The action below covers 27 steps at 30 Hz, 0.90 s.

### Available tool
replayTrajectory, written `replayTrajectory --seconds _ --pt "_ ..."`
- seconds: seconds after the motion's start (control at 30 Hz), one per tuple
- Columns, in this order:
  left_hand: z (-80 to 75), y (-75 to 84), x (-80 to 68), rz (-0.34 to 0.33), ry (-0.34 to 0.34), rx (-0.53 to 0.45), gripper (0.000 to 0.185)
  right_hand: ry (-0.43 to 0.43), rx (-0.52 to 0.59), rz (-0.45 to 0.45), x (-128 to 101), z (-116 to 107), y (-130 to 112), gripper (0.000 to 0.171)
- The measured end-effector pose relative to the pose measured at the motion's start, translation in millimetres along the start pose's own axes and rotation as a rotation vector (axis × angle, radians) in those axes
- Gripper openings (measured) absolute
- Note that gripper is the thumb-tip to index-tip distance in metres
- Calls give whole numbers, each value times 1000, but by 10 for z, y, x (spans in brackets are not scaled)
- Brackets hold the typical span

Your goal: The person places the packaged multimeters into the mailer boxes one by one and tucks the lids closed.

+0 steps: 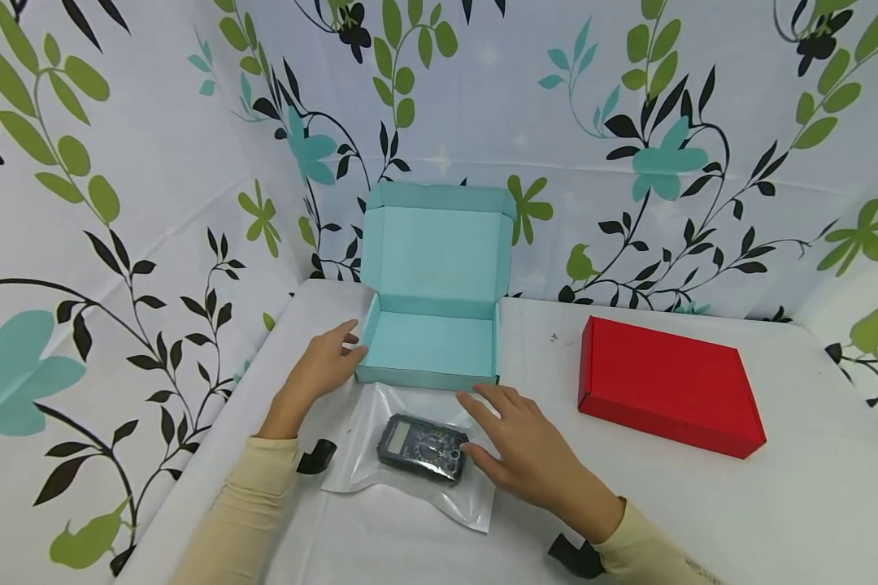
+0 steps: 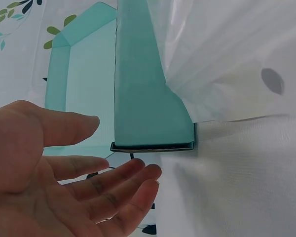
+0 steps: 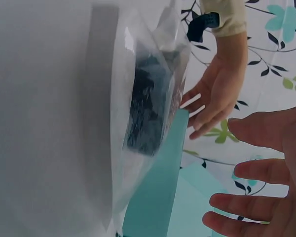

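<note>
A teal cardboard box [image 1: 439, 379] stands with its lid raised, and its inside shows bare. In front of it lies a clear plastic bag [image 1: 366, 467] holding a black handheld device [image 1: 423, 448] with a grey display, resembling a multimeter. My left hand [image 1: 320, 366] is at the box's left side, fingers loosely spread; in the left wrist view the hand [image 2: 84, 173] has nothing in its grasp. Over the bag's right part, near the box's front right corner, hovers my right hand [image 1: 530, 451]. Its fingers [image 3: 254, 170] are spread in the right wrist view, apart from the bag.
A closed red box [image 1: 669, 386] lies on the white-covered table [image 1: 527, 345] to the right. Behind and at the left hangs a leaf-patterned cloth [image 1: 475, 97]. Black straps show under both wrists.
</note>
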<state>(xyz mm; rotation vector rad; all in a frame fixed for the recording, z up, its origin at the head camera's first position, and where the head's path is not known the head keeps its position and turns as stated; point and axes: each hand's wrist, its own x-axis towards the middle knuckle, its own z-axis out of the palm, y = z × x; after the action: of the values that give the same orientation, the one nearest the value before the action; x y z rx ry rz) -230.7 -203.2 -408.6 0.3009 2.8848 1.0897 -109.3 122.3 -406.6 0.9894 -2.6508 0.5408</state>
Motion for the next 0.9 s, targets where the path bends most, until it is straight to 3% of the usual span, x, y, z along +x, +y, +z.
replayTrajectory --seconds 0.27,0.57,0.9 --pt "33 -33 2 -11 -3 6 57 -56 -10 -61 136 185 -137 60" --pt "83 -58 33 -14 -10 0 58 -225 -58 -85 198 401 -204 81" --pt "88 -94 48 -23 -14 11 55 -289 -62 -95 258 545 -192 88"
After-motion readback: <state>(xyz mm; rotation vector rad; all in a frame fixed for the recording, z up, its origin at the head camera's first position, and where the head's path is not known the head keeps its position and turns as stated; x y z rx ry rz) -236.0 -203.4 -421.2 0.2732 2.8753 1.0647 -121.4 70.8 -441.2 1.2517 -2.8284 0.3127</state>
